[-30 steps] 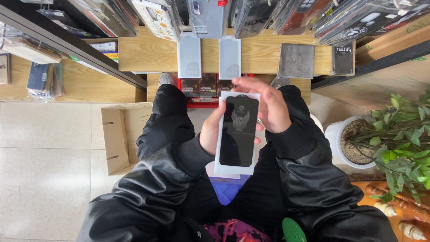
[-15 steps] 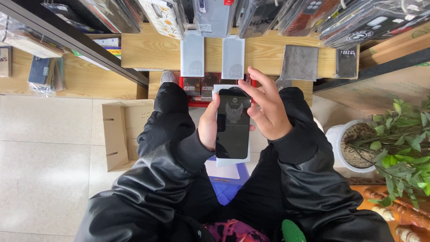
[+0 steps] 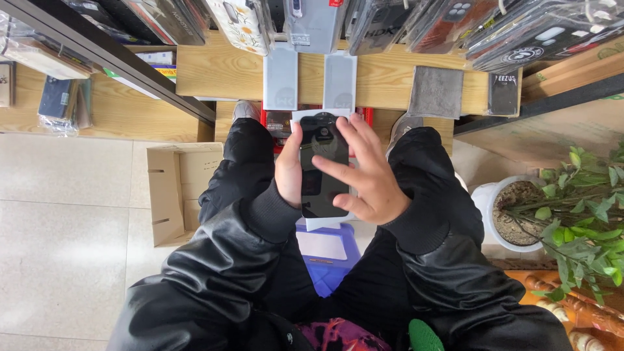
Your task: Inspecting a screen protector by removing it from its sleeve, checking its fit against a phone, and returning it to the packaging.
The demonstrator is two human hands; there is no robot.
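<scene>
Phone [image 3: 323, 166], dark and glossy, lies face-up against a white backing card [image 3: 320, 224], held above the lap of a seated person in a black jacket. The left hand [image 3: 289, 170] forms the supporting grip: its fingers are curled closed around the phone's left edge, thumb along the side, carrying phone and card together. The right hand [image 3: 364, 172] is spread wide open, fingers fanned across the screen; its fingertips appear to rest on or just above the glass, and it grasps nothing. Judged from this pose, the step in hand is smoothing or pressing something flat on the screen; done well, it calls for the left grip to hold the phone level and motionless while the right fingers press evenly from the centre toward the edges, avoiding fresh smudges. Beyond the grip, a wooden surface [image 3: 383, 78] carries two pale grey packets [image 3: 281, 77] and a grey cloth [image 3: 435, 92]. Below the grip sits a blue stool [image 3: 344, 257]; left of it, a cardboard box [image 3: 174, 192]; right of it, a potted plant [image 3: 572, 208].
</scene>
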